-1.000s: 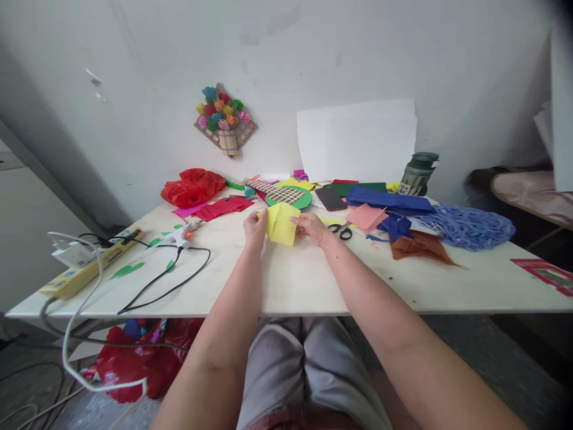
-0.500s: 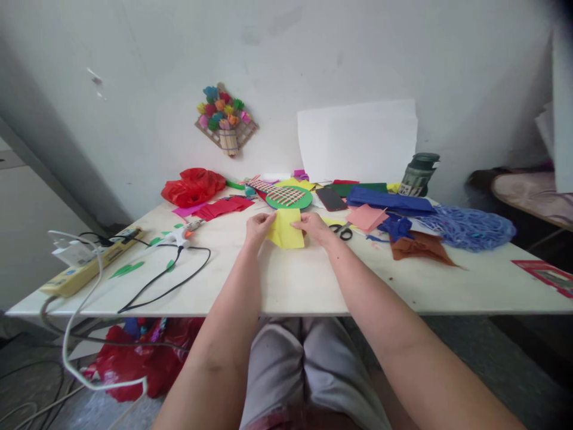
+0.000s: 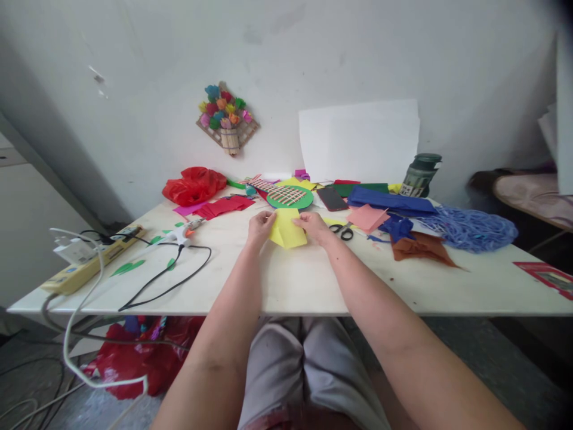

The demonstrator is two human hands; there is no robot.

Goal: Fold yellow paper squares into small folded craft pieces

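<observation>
A piece of yellow crepe paper [image 3: 286,230] is stretched between my two hands, just above the white table. My left hand [image 3: 261,228] pinches its left edge, while my right hand [image 3: 312,227] grips the right edge between thumb and fingers. Directly behind the paper lies a green disc [image 3: 301,197] with a lattice of thin sticks across it. Black-handled scissors [image 3: 342,231] rest close to my right hand, beside pink paper squares [image 3: 367,218].
On the left are a glue gun [image 3: 184,234] with a looping black cord, green paper leaves [image 3: 128,267] and a power strip [image 3: 92,263]. A phone [image 3: 332,199], blue paper [image 3: 389,200], blue mesh [image 3: 474,228], brown paper [image 3: 423,248] and a dark jar [image 3: 419,175] occupy the right side.
The yellow paper's lower edge now looks more bent, with a point at the bottom. Both hands keep their hold and have barely moved; the view has shifted slightly.
</observation>
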